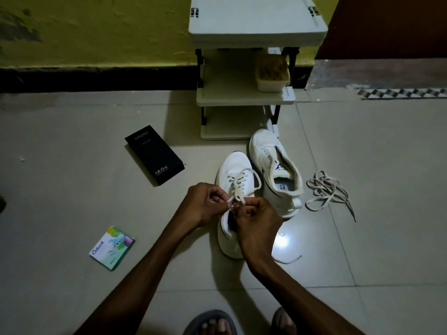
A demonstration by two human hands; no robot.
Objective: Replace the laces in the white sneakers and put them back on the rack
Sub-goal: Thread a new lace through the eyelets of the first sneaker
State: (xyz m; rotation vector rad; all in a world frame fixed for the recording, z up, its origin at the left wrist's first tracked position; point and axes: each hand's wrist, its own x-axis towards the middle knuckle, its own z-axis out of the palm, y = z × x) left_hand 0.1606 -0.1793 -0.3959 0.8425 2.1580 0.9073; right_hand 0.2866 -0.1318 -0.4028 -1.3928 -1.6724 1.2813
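Two white sneakers stand on the tiled floor in front of the rack [244, 97]. The nearer sneaker [233, 170] carries a white lace [238, 183] criss-crossed through its eyelets. My left hand [203, 204] pinches one lace end at the shoe's top eyelets. My right hand [256, 223] pinches the other end close beside it and covers the shoe's opening. The second sneaker [275, 170] lies to the right without a lace, tilted on its side. A loose white lace [326, 192] lies in a heap on the floor further right.
A black phone box [154, 154] lies on the floor to the left, and a small green-and-white packet [112, 247] nearer me. A tub with a brown brush [273, 73] sits on the rack's middle shelf. My feet in sandals [212, 322] show at the bottom edge.
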